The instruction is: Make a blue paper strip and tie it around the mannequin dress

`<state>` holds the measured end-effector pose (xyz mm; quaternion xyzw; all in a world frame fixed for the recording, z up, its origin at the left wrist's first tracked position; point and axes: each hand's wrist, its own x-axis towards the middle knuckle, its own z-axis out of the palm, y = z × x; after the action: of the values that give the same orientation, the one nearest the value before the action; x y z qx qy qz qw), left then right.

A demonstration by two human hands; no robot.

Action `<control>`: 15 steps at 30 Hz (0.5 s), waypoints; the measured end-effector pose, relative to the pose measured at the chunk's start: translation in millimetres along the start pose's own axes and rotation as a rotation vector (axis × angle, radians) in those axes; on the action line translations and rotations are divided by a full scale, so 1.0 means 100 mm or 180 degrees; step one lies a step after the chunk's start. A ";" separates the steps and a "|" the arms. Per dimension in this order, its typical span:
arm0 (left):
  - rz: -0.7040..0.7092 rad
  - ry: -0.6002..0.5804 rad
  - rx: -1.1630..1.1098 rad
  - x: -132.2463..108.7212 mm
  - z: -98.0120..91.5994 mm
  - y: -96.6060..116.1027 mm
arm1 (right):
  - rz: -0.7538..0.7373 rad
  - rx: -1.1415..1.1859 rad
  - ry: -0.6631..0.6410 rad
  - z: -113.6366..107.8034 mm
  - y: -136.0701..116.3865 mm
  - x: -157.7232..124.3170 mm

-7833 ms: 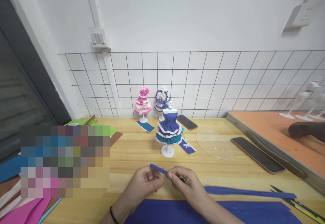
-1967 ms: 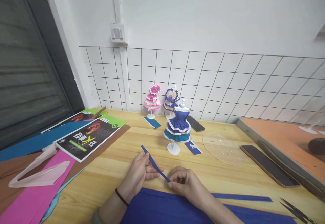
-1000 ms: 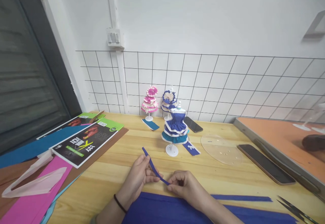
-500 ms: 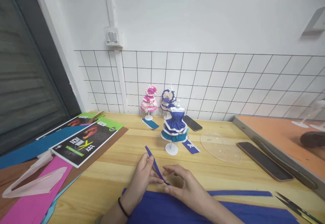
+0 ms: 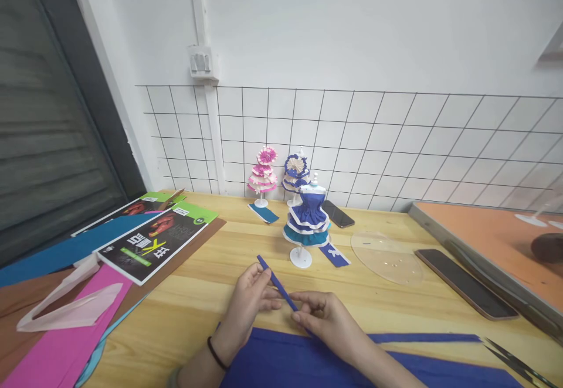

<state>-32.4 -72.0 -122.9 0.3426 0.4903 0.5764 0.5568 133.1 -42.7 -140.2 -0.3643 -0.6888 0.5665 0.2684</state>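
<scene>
A narrow blue paper strip slants between my hands. Its upper end is pinched by my left hand, which has a black band at the wrist. Lower down, my right hand grips the strip between thumb and fingers. Under my hands lies a wide blue sheet at the table's front. Just beyond them stands a small dress form in blue, white and teal ruffles on a white base. A long thin blue strip lies flat to the right, near scissors.
Magazines and coloured sheets cover the left side. Pink and blue-white dress forms stand at the back. A clear disc, a phone, another phone and an orange-topped case are at the right.
My right hand has closed on the strip's lower part, and the strip now looks straighter between my hands. The whole view has shifted slightly.
</scene>
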 end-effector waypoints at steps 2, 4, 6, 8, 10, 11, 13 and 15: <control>0.0042 0.0033 -0.0063 0.01 -0.03 0.03 | -0.0016 0.0008 -0.0077 -0.03 -0.01 0.00; 0.0068 0.0038 -0.0142 0.03 -0.05 0.05 | -0.0040 0.0005 -0.0143 -0.05 -0.02 -0.01; 0.0064 0.0046 -0.0231 0.05 -0.08 0.06 | -0.0039 0.0026 -0.0233 -0.06 -0.03 -0.01; 0.0054 0.0099 -0.0323 0.07 -0.10 0.05 | -0.0030 0.0047 -0.0350 -0.08 -0.05 -0.01; 0.0047 0.0186 -0.0398 0.09 -0.13 0.04 | -0.0045 0.0035 -0.0410 -0.09 -0.05 -0.01; 0.0034 0.0229 -0.0419 0.10 -0.14 0.04 | -0.0060 -0.0001 -0.0419 -0.10 -0.06 -0.01; -0.0006 0.0297 -0.0426 0.11 -0.16 0.05 | -0.0099 -0.0119 -0.0383 -0.12 -0.06 -0.01; -0.0043 0.0322 -0.0410 0.12 -0.17 0.06 | -0.0159 -0.0250 -0.0292 -0.13 -0.07 0.00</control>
<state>-51.6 -62.9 -124.1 0.2732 0.4820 0.6195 0.5561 142.1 -35.5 -130.7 -0.3309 -0.7309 0.5482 0.2361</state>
